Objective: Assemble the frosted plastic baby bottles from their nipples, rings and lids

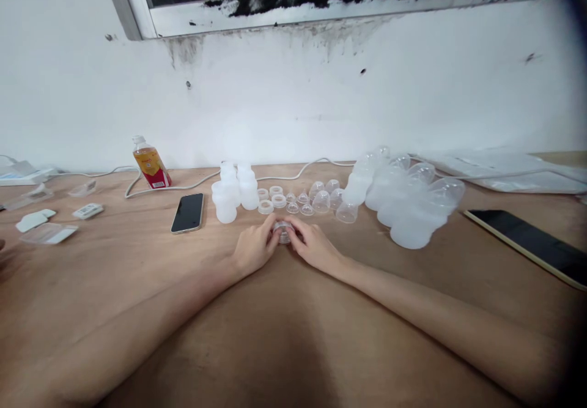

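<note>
My left hand (257, 246) and my right hand (316, 248) meet at the middle of the table. Between their fingertips they grip a small clear ridged plastic ring (285, 237), partly hidden by the fingers. Just beyond stand several translucent collar rings (265, 207) and small clear nipples (307, 210). Clear dome caps (321, 201) are grouped behind my right hand. Frosted white bottles (225, 205) without caps stand in a cluster behind my left hand. To the right are several frosted bottles with clear domes on top (409, 227).
A phone (188, 213) and a drink bottle (151, 164) are at the left, near a white cable (190, 186). Clear plastic boxes (49, 233) lie farther left. At the right are a larger dark-screened device (532, 243) and a plastic bag (513, 169). A wall rises behind.
</note>
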A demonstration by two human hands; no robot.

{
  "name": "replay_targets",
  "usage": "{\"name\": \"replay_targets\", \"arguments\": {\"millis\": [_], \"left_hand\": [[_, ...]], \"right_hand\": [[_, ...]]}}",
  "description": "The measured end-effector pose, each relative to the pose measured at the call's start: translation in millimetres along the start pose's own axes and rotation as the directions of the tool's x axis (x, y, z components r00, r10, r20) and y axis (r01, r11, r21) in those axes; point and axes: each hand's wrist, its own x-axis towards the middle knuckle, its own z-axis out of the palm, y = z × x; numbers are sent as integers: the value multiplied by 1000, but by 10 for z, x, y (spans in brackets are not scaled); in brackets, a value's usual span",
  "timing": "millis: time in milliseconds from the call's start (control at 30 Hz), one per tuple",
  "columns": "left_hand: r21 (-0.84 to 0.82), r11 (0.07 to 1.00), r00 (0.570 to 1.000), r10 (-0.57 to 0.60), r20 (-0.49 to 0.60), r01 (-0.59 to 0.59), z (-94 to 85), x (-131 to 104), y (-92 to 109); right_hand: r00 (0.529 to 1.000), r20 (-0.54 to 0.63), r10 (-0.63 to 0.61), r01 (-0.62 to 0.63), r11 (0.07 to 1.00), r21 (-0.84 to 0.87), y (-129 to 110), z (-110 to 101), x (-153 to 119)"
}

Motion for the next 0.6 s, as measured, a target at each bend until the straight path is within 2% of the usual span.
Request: {"name": "replay_targets", "arguments": {"millis": [67,100,167,233,267,333,367,400,467,533,600], "left_hand": [[88,992,991,99,-85,-91,-71,-11,-14],[127,984,976,146,-162,-126,-116,-9,-40],[154,981,906,167,-389,-115,-212,18,-140],[79,997,774,51,-631,-2,-289,69,-297],[12,998,713,-37,-700,63,-313,98,-388],[-139,970,625,-237,-744,202,-323,148,-566],[-210,942,598,-328,-732,260,-310,163,-641],[-271,914,590,-402,-700,301,-286,170,-700],[-359,868,619,-496,-609,342,-219,160,-759],[-403,854,676,-510,-531,328,-145,129,-731],[-416,872,762,-447,-468,257,-86,93,-630]], "right_hand": [[999,9,50,-51,988,146,59,11,12],[996,19,91,-93,965,243,92,17,21],[984,35,177,-174,879,444,148,22,44],[969,37,244,-218,774,595,173,16,66],[962,37,269,-229,729,646,171,8,74],[950,52,308,-251,652,716,147,-14,83],[943,58,327,-260,621,739,131,-25,85],[937,57,345,-266,597,757,116,-34,85],[924,45,379,-270,567,778,99,-44,84],[914,34,405,-270,541,797,104,-43,87],[906,36,421,-267,504,821,120,-38,94]]}}
